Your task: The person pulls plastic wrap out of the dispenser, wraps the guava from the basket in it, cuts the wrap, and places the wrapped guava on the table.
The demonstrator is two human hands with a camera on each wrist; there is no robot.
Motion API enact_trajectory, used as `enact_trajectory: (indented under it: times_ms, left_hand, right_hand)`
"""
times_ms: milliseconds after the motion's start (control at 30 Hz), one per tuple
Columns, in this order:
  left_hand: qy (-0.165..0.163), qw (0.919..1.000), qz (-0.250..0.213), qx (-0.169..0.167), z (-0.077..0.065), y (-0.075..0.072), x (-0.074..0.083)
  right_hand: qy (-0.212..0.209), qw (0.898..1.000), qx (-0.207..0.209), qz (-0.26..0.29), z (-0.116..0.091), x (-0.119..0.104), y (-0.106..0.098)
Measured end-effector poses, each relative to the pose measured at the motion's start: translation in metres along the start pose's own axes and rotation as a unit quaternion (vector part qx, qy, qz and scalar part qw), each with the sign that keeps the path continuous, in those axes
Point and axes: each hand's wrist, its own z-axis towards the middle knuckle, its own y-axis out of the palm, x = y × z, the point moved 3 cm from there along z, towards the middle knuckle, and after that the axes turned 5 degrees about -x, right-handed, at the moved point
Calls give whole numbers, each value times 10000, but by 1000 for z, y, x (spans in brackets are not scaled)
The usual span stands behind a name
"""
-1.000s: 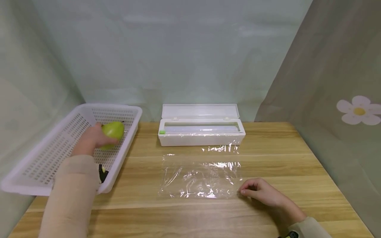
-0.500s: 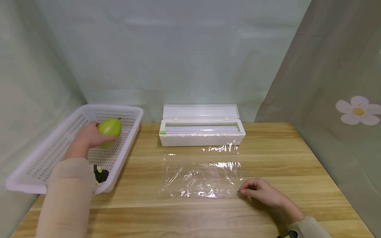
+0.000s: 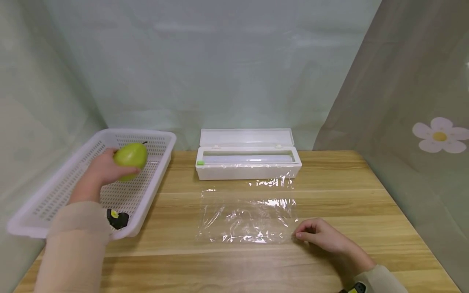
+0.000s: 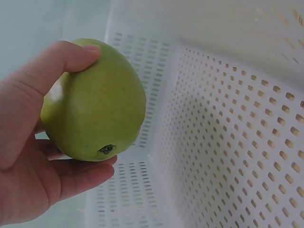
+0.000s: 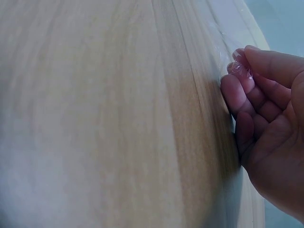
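Note:
My left hand (image 3: 104, 167) grips a green pear (image 3: 132, 156) over the white plastic basket (image 3: 153, 188). In the left wrist view the thumb lies across the top of the pear (image 4: 97, 104) and the fingers curl under it, with the dark blossom end showing. A sheet of clear cling film (image 3: 245, 223) is drawn out from its white dispenser box (image 3: 249, 172) onto the table. At the sheet's near right corner my right hand (image 3: 324, 238) pinches the film between thumb and fingers; a crumpled bit of film (image 5: 243, 70) shows at the fingertips.
The dispenser's lid (image 3: 247, 137) stands raised at the back, and a film roll (image 3: 249, 158) lies inside. A wooden table (image 3: 227, 268) carries everything. Grey-green sheeting (image 3: 234, 73) closes off the back and sides.
The left hand has lifted the pear slightly and drawn it back and to the left over the basket. My right hand stays at the film's corner.

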Motion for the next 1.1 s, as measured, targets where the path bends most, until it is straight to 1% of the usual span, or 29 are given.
enact_trajectory:
  times_ms: [433,600,700,967,1100]
  left_hand:
    - [466,9981,105,401,-10,-9,13]
    - [643,9964,55,549,-14,-16,23]
    - [682,9959,78,595,-18,-18,30]
    - [877,9933,118,745,-29,-22,48]
    - [958,9922,120,788,-33,-22,56]
  right_hand:
    - [19,9999,-18,-116,0,-1,-1]
    - [121,9998,-32,-171,2,-1,-1]
    - [107,9998,-53,-184,2,0,-2]
    - [23,9999,-110,-40,0,-2,-1]
    - [88,9999,-98,-86,0,-1,-1]
